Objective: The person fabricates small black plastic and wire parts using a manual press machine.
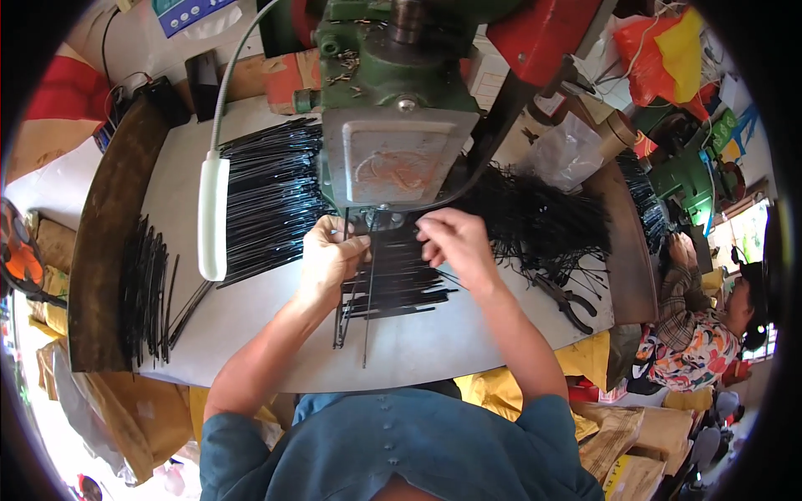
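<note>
My left hand [332, 250] is closed, thumb and finger pinching thin black metal rods [342, 313] just under the front of a green machine [393, 83]. The rods point down toward my body. To its right, my right hand [458, 246] is curled with its fingers drawn together; whether anything small is between them is hidden. Beneath and between the hands lies a row of black rods [397, 288], set side by side. A grey metal cover [405, 157] forms the machine's front, and the working spot below it is partly covered by my left fingers.
A dense stack of black rods [271, 196] lies left, with a smaller bunch [144, 292] beyond. On the right are tangled black rods [543, 213] and pliers [568, 305]. A white lamp [214, 219] hangs at left. A co-worker [693, 326] sits far right.
</note>
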Action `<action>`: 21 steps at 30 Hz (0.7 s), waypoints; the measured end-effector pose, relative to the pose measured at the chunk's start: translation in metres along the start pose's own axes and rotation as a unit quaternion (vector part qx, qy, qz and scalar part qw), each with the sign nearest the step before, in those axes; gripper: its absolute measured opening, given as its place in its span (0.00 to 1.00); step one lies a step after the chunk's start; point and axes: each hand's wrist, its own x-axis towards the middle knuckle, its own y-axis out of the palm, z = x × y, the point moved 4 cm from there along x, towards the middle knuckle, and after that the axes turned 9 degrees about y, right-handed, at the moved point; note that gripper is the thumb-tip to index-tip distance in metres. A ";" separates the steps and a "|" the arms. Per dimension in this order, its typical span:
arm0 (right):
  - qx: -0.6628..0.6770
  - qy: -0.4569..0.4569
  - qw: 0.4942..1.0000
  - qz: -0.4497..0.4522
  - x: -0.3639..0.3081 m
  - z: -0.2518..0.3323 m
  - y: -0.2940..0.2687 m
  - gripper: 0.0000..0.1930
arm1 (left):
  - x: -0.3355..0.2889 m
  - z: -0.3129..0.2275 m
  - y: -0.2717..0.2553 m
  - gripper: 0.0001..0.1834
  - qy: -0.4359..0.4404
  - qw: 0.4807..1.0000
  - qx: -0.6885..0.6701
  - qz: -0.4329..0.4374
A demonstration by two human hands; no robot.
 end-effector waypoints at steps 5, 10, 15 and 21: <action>-0.067 -0.049 0.994 -0.072 -0.011 0.018 -0.054 0.06 | -0.002 -0.014 -0.001 0.10 0.012 0.999 0.045 0.006; -0.180 -0.031 0.982 -0.057 -0.022 0.016 -0.077 0.06 | -0.013 -0.058 -0.044 0.10 0.006 0.972 0.235 0.027; -0.421 -0.152 0.893 -0.049 -0.021 0.005 -0.074 0.06 | -0.043 -0.099 -0.093 0.18 0.273 0.520 0.809 -0.034; -0.660 -0.206 0.716 -0.094 -0.010 -0.003 -0.032 0.03 | -0.050 -0.060 0.000 0.06 0.406 0.588 0.676 0.178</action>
